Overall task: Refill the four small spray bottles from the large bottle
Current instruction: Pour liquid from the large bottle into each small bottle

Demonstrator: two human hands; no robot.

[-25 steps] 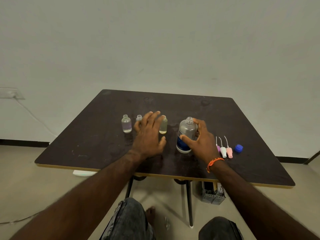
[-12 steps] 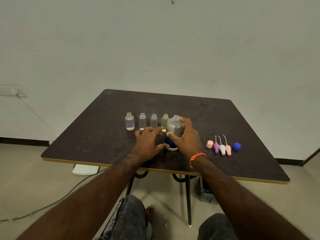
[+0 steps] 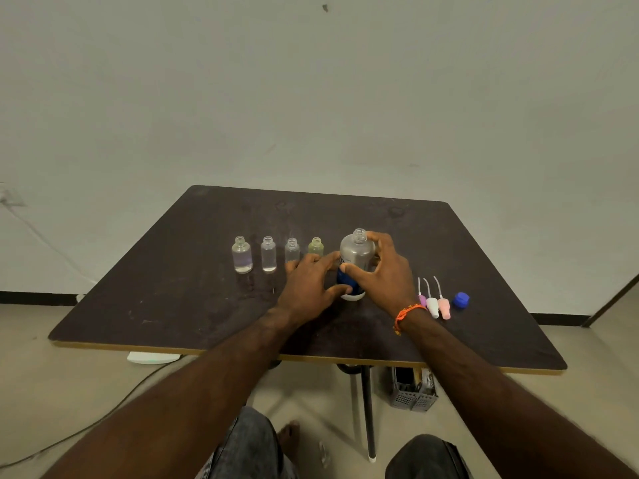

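Observation:
The large clear bottle (image 3: 357,252) with a blue label stands uncapped on the dark table (image 3: 193,299). My right hand (image 3: 385,276) wraps it from the right. My left hand (image 3: 309,286) presses its lower left side with thumb and forefinger. Left of it, four small uncapped bottles stand in a row: the first small bottle (image 3: 242,255), the second (image 3: 268,254), the third (image 3: 292,248) and a yellowish fourth (image 3: 315,246). My left hand hides the bases of the last two.
Three spray tops with thin tubes, purple (image 3: 422,299), white (image 3: 432,303) and pink (image 3: 444,304), lie right of my right wrist, with a blue cap (image 3: 461,300) beside them. Under the table are a grey basket (image 3: 413,397) and a cable on the floor.
The large bottle has slid left, close to the row of small bottles, in my right hand. My left hand has left the small bottles and come onto the large bottle.

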